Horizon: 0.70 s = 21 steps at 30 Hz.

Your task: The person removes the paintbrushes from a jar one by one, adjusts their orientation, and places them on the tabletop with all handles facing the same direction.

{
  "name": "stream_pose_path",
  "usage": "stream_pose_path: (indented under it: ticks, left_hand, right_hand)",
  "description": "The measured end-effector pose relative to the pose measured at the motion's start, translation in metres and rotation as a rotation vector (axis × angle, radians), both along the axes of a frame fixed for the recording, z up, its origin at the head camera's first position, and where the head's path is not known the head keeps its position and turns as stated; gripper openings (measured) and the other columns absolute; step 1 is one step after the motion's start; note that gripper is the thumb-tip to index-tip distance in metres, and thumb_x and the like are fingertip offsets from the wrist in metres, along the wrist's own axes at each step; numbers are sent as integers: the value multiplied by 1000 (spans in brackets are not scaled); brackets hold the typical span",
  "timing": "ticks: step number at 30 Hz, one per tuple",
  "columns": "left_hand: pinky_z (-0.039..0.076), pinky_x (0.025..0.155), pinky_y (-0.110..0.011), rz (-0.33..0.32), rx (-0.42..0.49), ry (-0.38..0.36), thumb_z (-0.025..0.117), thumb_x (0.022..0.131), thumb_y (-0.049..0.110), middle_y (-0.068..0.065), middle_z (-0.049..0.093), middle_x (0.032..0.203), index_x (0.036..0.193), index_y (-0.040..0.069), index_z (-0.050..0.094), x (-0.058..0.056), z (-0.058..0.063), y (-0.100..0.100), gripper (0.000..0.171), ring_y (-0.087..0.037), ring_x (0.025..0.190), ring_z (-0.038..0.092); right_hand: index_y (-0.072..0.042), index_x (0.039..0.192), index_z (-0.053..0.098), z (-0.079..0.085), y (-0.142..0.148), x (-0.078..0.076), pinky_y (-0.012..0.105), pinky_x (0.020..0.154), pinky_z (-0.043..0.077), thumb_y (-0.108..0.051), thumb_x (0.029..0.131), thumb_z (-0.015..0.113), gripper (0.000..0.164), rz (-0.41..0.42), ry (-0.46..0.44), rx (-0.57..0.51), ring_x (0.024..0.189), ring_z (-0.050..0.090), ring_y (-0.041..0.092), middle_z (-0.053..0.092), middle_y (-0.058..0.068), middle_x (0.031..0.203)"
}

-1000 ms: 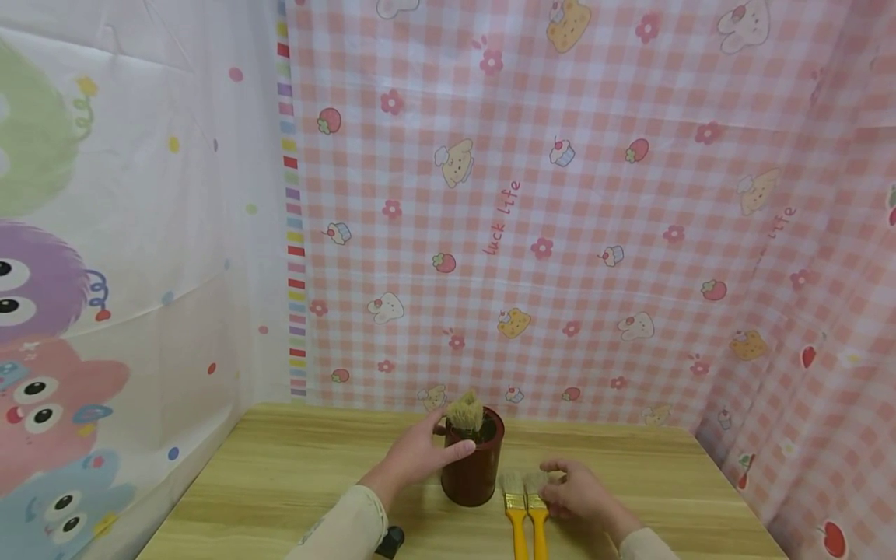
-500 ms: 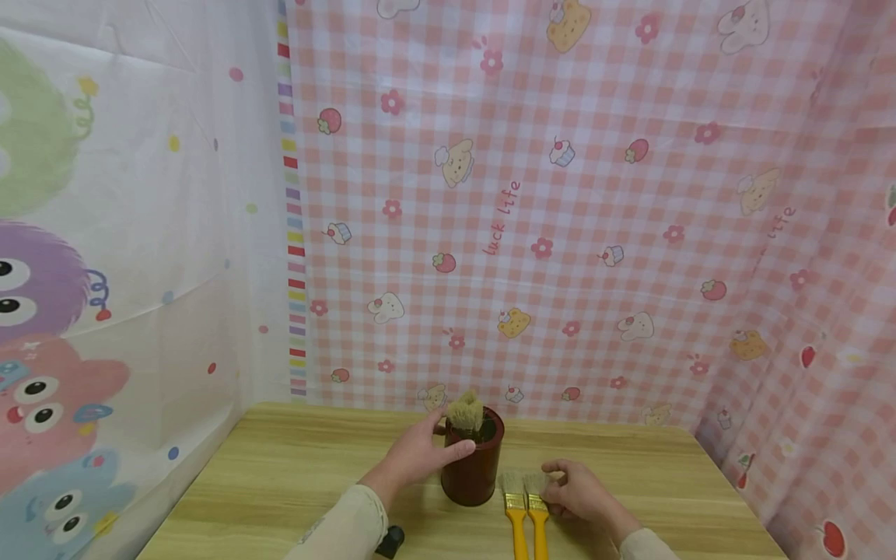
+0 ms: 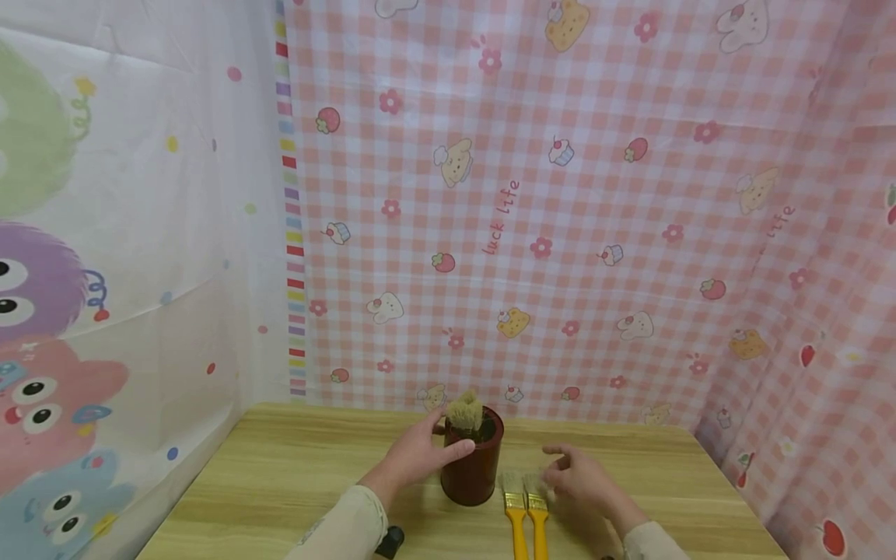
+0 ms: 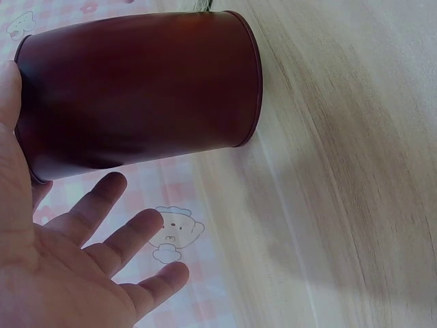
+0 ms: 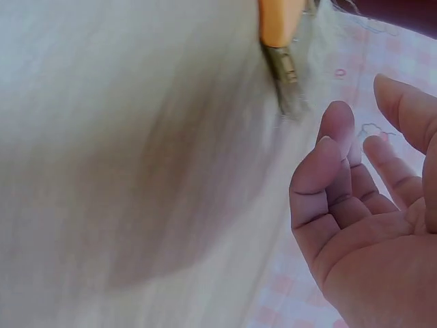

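Observation:
A dark red-brown cylindrical brush holder (image 3: 470,481) stands upright on the table, with a pale bristle head (image 3: 465,414) poking out of its mouth. My left hand (image 3: 420,454) grips the holder at its rim between thumb and forefinger. In the left wrist view, the other fingers (image 4: 126,239) spread apart from the holder's wall (image 4: 140,89). Two yellow-handled paintbrushes (image 3: 516,523) lie side by side to the right of the holder, bristles pointing away from me. Just right of those bristles hovers my right hand (image 3: 584,478), holding nothing, its fingers (image 5: 315,171) loosely bent.
A small black object (image 3: 390,542) lies beside the left sleeve at the front of the table. The wooden table (image 3: 294,474) meets a pink checked curtain (image 3: 588,342) at the back. Printed cloths hang at both sides.
The right hand has lifted slightly and drawn a little away from the brush bristles, its forefinger now straighter. The left hand and the holder have stayed in place.

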<state>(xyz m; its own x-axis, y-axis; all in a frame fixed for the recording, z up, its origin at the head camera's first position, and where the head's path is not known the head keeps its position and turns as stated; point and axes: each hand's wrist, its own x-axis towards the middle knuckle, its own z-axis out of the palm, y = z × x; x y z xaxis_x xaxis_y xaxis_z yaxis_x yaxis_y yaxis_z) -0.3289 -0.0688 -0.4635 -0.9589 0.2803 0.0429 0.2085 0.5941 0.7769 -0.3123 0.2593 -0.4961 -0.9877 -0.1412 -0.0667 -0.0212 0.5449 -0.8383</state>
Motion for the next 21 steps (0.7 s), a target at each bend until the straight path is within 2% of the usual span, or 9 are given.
stream_pose_path:
  ticks: [3, 10, 21]
  left_hand:
    - [47, 113, -69, -1, -4, 3, 70, 92, 73, -19, 52, 163, 170, 18, 32, 2, 3, 0, 102, -45, 144, 56]
    - [47, 113, -69, -15, 1, 4, 70, 93, 71, -19, 51, 163, 171, 18, 31, 7, 6, 0, 102, -46, 144, 55]
    - [47, 112, -69, -15, 6, 3, 70, 93, 72, -19, 54, 160, 171, 20, 30, 6, 5, -1, 102, -47, 143, 56]
  right_hand:
    - [3, 149, 56, 5, -1, -3, 39, 71, 60, -10, 100, 73, 54, -26, 0, 2, 82, 67, 22, 71, 12, 107]
    - [2, 152, 55, 16, 0, -6, 42, 72, 58, -17, 101, 75, 58, -18, 27, -6, 85, 69, 23, 72, 13, 111]
    - [-5, 153, 56, 32, -3, -10, 47, 81, 61, -26, 101, 78, 61, -42, 78, -23, 96, 72, 28, 72, 12, 117]
